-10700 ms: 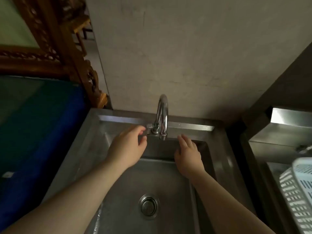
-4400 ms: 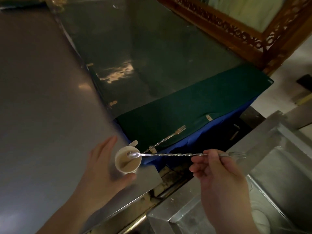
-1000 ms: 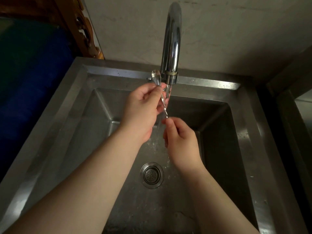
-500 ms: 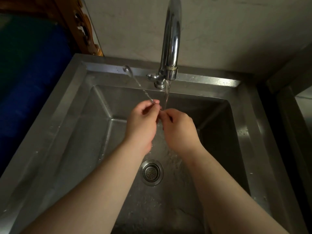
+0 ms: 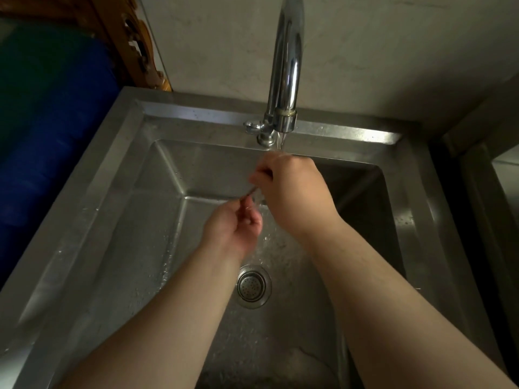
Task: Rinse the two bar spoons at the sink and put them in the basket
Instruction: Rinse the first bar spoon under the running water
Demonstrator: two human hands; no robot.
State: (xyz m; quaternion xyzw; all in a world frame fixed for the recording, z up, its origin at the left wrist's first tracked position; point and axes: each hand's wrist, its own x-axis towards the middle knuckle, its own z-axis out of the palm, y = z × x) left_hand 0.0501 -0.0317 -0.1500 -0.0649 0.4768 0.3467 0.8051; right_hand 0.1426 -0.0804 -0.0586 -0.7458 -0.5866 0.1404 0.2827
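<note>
Both my hands are over the steel sink (image 5: 134, 209), under the running faucet (image 5: 285, 80). My left hand (image 5: 233, 226) is shut on one end of a thin metal bar spoon (image 5: 249, 191). My right hand (image 5: 289, 189), higher and directly in the water stream, is closed around the other part of the spoon. Only a short stretch of the twisted stem shows between the hands; both spoon ends are hidden. A second spoon and the basket are out of view.
The drain strainer (image 5: 252, 286) lies below my hands in the wet basin. The faucet handle (image 5: 254, 127) sticks out left of the spout. A blue and green cover (image 5: 42, 130) borders the sink on the left; another steel unit (image 5: 505, 175) stands at the right.
The spoon bowl that stuck up to the left half a second ago is now hidden. My right hand has risen into the stream and my left hand has dropped lower.
</note>
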